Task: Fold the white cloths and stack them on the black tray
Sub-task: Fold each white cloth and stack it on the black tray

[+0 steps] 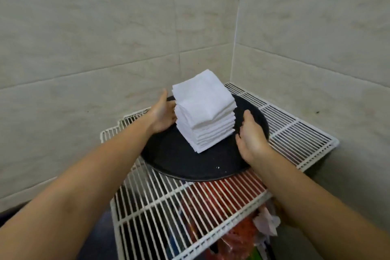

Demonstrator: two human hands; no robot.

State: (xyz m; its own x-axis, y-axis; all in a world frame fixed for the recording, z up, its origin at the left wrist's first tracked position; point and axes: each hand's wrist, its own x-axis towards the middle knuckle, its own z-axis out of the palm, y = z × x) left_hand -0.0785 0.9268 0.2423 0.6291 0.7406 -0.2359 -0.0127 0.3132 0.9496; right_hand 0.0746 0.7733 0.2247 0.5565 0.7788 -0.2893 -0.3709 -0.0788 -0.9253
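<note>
A tall stack of folded white cloths (pixel 204 112) stands on the round black tray (pixel 175 158), a little behind its centre. My left hand (pixel 162 113) lies flat against the stack's left side, fingers straight and apart, touching the cloths. On the other side, my right hand (pixel 252 135) hovers over the tray's right rim with fingers loosely curled, a small gap away from the stack. Neither hand holds anything.
The tray rests on a white wire rack (pixel 295 131) set in a corner of beige tiled walls (pixel 105 38). Under the rack lie red and other coloured packages (pixel 223 192). A crumpled plastic bag (pixel 267 220) hangs at the rack's front right edge.
</note>
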